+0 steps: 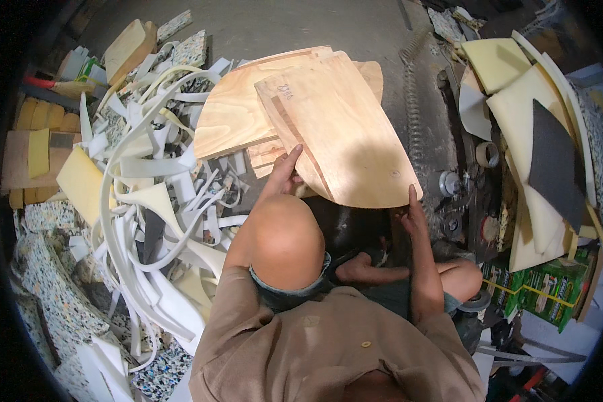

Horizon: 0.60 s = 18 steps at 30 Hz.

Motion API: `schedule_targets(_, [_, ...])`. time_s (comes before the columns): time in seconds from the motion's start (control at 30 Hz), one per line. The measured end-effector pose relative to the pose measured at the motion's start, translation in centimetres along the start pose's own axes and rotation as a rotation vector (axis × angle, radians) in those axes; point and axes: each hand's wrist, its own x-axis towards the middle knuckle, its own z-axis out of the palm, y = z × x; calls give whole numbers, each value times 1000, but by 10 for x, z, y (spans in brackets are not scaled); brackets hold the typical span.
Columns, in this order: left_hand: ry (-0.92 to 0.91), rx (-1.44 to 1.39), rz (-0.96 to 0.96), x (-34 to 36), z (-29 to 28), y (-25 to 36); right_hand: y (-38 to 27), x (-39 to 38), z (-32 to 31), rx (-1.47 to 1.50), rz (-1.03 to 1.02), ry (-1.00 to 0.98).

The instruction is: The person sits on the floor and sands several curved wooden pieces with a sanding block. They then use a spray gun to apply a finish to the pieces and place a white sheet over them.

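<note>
A curved plywood panel (345,127) is held tilted in front of me, with a darker strip along its left edge and a shadow on its lower part. My left hand (286,173) grips its lower left edge, thumb on the top face. At the lower right corner my right hand (412,209) pinches the rim, fingers partly hidden beneath. Behind and to the left, a second plywood panel (228,110) with a rounded side lies partly under the held one. A smaller piece of plywood (264,154) shows below that.
White and cream foam offcuts (161,194) heap on the left, beside speckled foam blocks (60,268). On the right stand cream foam sheets (526,134) with a dark grey piece (549,164), a tape roll (487,155), a coiled hose (415,114) and green packages (549,288).
</note>
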Motion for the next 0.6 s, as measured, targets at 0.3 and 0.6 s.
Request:
schedule_targets(0.3, [-92,86,1,11,-14,-4,23,21,-10,103,-32,2])
schedule_targets(0.6, [-48,158,-52,11,-10,-2,33,29,-18,250,54,84])
